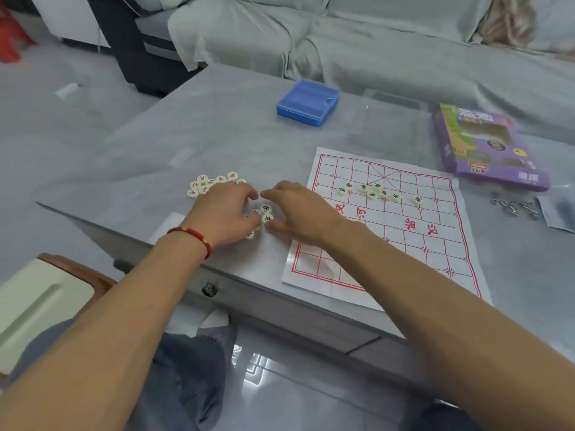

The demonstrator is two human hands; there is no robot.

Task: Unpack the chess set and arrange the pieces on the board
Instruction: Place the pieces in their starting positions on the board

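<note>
A white paper board [429,244] with red grid lines lies on the table at right. Several cream discs with black characters [373,191] sit in a loose row on its far half. A cluster of red-marked discs [205,184] lies on the table left of the board. A few black-marked discs [266,213] rest between my hands. My left hand [227,214], with a red bracelet on its wrist, hovers palm down over these loose discs, fingers spread. My right hand [298,209] reaches in from the right, fingers curled toward the same discs, holding nothing I can see.
A blue plastic case [306,102] stands at the table's far side. A purple game box [485,147] lies at far right, with small metal pieces [510,206] beside it. A covered sofa [373,42] is behind the table. The table's edge [155,241] runs close to my knees.
</note>
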